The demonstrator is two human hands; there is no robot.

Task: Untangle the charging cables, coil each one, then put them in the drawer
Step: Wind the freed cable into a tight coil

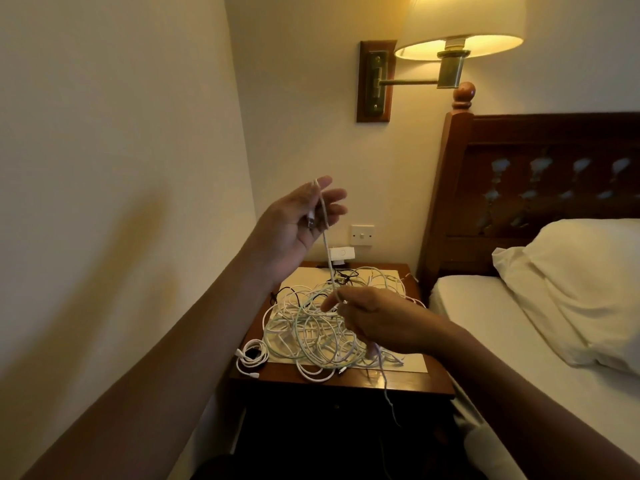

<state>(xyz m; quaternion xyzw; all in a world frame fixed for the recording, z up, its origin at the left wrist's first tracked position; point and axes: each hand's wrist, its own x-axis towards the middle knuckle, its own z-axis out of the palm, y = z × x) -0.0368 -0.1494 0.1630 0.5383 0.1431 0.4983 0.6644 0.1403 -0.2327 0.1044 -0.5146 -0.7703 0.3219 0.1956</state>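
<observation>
Left hand: the left hand (298, 220) is raised well above the nightstand (398, 379), palm turned inward, holding the end of a white cable (327, 251); the cable bends over the forefinger and its plug lies against the palm, the other fingers loosely spread
Right hand: the right hand (377, 320) is low, just above the nightstand top, thumb and forefinger pinching the same white cable, the other fingers curled
White cable: stretched nearly straight from the upper hand down to the lower one; a thin tail hangs below the right hand, past the nightstand's front edge
Tangle: a tangle of cables (311, 327), mostly white with some black strands, lies on a pale mat (408, 363) on the nightstand top
Coiled cable: a small coiled cable (251, 356) sits at the nightstand's front left corner, just beside the tangle
Behind the nightstand: a wall switch (362, 234) and a white adapter (338, 254)
Above the nightstand: a lit wall lamp (457, 29)
Right of the nightstand: a bed with a pillow (571, 282)
</observation>
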